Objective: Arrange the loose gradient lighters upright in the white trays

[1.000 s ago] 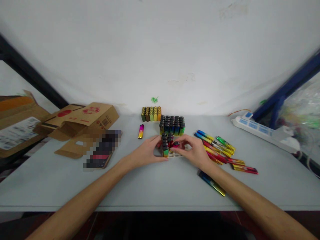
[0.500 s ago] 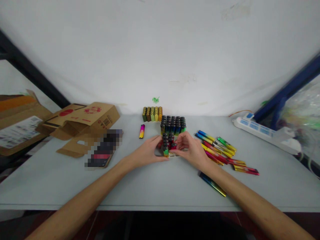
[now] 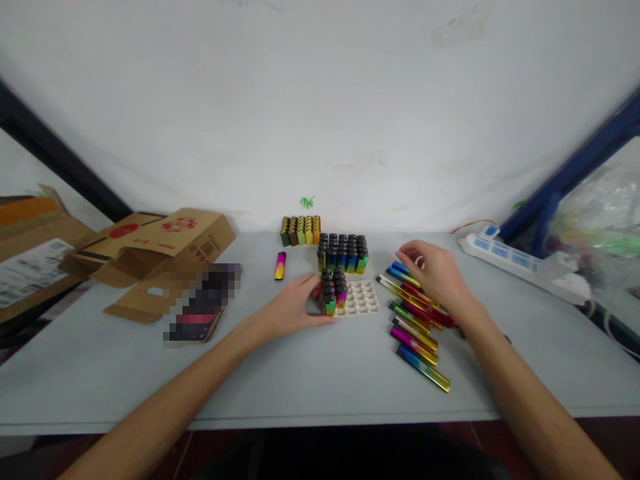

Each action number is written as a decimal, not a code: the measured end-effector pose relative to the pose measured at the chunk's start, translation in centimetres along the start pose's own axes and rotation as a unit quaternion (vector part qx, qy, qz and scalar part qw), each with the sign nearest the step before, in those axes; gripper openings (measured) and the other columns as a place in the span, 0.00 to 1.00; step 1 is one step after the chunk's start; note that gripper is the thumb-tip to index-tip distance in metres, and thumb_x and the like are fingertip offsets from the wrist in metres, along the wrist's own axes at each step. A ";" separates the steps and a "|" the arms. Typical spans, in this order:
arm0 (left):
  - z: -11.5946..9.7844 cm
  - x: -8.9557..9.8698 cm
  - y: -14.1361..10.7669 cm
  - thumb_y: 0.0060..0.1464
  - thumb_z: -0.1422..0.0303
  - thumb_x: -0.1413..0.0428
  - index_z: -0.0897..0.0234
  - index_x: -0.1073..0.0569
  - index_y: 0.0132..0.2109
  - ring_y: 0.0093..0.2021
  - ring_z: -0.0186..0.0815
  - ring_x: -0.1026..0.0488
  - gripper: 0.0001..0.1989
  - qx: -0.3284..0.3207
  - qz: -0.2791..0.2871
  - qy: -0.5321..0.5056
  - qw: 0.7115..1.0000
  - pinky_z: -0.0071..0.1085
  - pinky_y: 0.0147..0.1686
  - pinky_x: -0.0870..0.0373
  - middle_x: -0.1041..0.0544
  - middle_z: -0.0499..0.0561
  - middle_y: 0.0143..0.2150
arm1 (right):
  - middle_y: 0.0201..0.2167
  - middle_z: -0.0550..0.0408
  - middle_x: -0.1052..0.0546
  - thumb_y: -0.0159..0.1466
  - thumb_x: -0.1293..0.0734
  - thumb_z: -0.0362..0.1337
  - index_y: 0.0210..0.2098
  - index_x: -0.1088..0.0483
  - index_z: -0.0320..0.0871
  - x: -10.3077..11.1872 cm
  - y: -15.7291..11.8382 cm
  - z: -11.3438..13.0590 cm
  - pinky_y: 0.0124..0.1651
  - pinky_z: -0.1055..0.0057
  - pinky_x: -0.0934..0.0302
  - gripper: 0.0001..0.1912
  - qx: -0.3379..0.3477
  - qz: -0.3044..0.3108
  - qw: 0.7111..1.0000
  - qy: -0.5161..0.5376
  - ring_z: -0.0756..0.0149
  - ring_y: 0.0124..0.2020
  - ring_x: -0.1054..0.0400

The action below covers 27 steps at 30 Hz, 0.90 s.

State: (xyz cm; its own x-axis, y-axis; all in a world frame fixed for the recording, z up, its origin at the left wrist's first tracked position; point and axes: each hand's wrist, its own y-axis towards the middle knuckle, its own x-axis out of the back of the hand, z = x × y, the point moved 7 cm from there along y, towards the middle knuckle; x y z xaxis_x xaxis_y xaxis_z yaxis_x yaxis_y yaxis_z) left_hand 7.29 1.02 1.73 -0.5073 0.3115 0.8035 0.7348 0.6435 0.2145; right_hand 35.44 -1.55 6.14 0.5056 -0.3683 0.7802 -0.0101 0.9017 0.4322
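Observation:
Upright lighters (image 3: 329,293) with black tops stand in two rows at the left side of a white tray (image 3: 367,311) with round hollows. My left hand (image 3: 293,305) is wrapped around their left side, thumb in front and fingers behind. The bare hollows lie to the right of these rows. Over at the right, my right hand (image 3: 434,270) hovers above loose metallic lighters (image 3: 415,343), fingers curved and apart, with nothing visible in them. These lighters lie flat in a loose column, some partly hidden under that hand and forearm.
Behind the tray stands a block of dark-topped lighters (image 3: 343,253), and beyond it a gold-topped block (image 3: 300,231). One pink-yellow lighter (image 3: 281,266) lies alone. Cardboard boxes (image 3: 185,233) and a blurred phone (image 3: 203,313) are left; a power strip (image 3: 523,267) is right.
My right hand has moved from the tray rightward to the loose lighters, uncovering the tray's hollows. A lighter it was at now stands in the second row. My left hand stays by the rows.

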 end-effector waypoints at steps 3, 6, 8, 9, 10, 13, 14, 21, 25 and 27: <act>-0.1 0.0 0.0 0.52 0.50 0.32 0.61 0.35 0.39 0.38 0.40 0.29 0.24 -0.002 0.002 0.000 1.000 0.34 0.39 0.31 0.29 0.49 0.39 | 0.40 0.43 0.18 0.69 0.32 0.43 0.43 0.21 0.41 -0.8 -0.1 -2.9 0.46 0.60 0.32 0.12 -0.010 0.060 0.995 -0.077 0.53 0.39 0.24; -0.1 0.0 0.0 0.53 0.51 0.32 0.61 0.35 0.39 0.38 0.40 0.29 0.24 0.005 0.004 0.002 1.000 0.33 0.39 0.31 0.29 0.49 0.39 | 0.42 0.40 0.18 0.69 0.31 0.42 0.45 0.20 0.39 -2.0 -0.4 -4.8 0.47 0.61 0.33 0.13 -0.033 0.120 0.984 -0.125 0.53 0.40 0.23; -0.1 0.1 0.0 0.53 0.51 0.32 0.61 0.35 0.39 0.38 0.40 0.29 0.24 0.010 0.006 0.003 1.000 0.33 0.39 0.32 0.29 0.49 0.38 | 0.41 0.41 0.18 0.69 0.31 0.39 0.47 0.20 0.39 -2.5 -0.4 -5.3 0.46 0.64 0.34 0.13 -0.042 0.136 0.981 -0.129 0.55 0.39 0.23; -0.1 0.1 0.0 0.53 0.51 0.32 0.61 0.35 0.39 0.38 0.40 0.29 0.24 0.010 0.007 0.003 1.000 0.33 0.39 0.32 0.29 0.49 0.38 | 0.40 0.43 0.17 0.69 0.31 0.38 0.48 0.20 0.40 -2.7 -0.4 -5.3 0.45 0.65 0.34 0.13 -0.041 0.142 0.981 -0.127 0.55 0.38 0.23; -0.1 0.1 0.0 0.53 0.51 0.32 0.61 0.35 0.39 0.38 0.40 0.29 0.24 0.010 0.007 0.003 1.000 0.33 0.39 0.32 0.29 0.49 0.38 | 0.40 0.44 0.17 0.69 0.31 0.37 0.49 0.20 0.40 -2.8 -0.4 -5.1 0.45 0.66 0.34 0.12 -0.036 0.148 0.980 -0.125 0.56 0.39 0.23; 0.0 0.0 0.0 0.52 0.51 0.31 0.61 0.35 0.39 0.38 0.40 0.29 0.24 0.012 0.010 0.005 1.000 0.33 0.39 0.32 0.29 0.49 0.38 | 0.41 0.43 0.17 0.70 0.33 0.38 0.48 0.19 0.40 -2.8 -0.2 -4.4 0.46 0.67 0.34 0.13 -0.020 0.167 0.976 -0.136 0.55 0.40 0.23; 0.0 0.0 0.0 0.52 0.51 0.31 0.61 0.34 0.39 0.38 0.40 0.29 0.24 0.013 0.010 0.005 1.000 0.33 0.39 0.32 0.29 0.49 0.38 | 0.41 0.42 0.18 0.71 0.34 0.39 0.47 0.19 0.40 -2.8 -0.2 -4.1 0.47 0.66 0.34 0.14 -0.016 0.170 0.975 -0.143 0.55 0.41 0.23; -0.1 0.0 0.0 0.53 0.50 0.32 0.61 0.34 0.39 0.38 0.40 0.29 0.24 0.007 0.010 0.010 1.000 0.33 0.39 0.32 0.29 0.48 0.38 | 0.42 0.42 0.16 0.70 0.31 0.39 0.47 0.19 0.39 -2.5 -0.2 -3.7 0.48 0.64 0.32 0.13 -0.038 0.157 0.979 -0.125 0.53 0.42 0.22; 0.0 0.0 0.0 0.54 0.50 0.33 0.61 0.35 0.39 0.38 0.40 0.30 0.24 0.003 0.009 0.012 1.000 0.33 0.39 0.31 0.29 0.49 0.39 | 0.44 0.42 0.17 0.71 0.32 0.40 0.50 0.20 0.38 -1.0 0.2 -4.0 0.47 0.63 0.30 0.15 -0.042 0.074 0.993 -0.085 0.54 0.41 0.22; 0.1 -0.1 0.0 0.54 0.49 0.33 0.61 0.35 0.39 0.38 0.39 0.30 0.24 0.003 0.010 0.012 1.000 0.33 0.39 0.31 0.29 0.49 0.39 | 0.45 0.43 0.17 0.70 0.32 0.41 0.50 0.20 0.39 -0.5 0.2 -4.2 0.46 0.63 0.30 0.15 -0.044 0.059 0.995 -0.066 0.55 0.40 0.21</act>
State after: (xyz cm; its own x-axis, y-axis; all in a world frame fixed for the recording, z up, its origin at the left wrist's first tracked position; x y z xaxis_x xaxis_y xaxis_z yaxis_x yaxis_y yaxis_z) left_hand 7.28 1.02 1.61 -0.4817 0.3069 0.8208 0.7414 0.6421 0.1950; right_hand 38.83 -0.22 3.98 0.3877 -0.2790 0.8785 0.0158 0.9550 0.2963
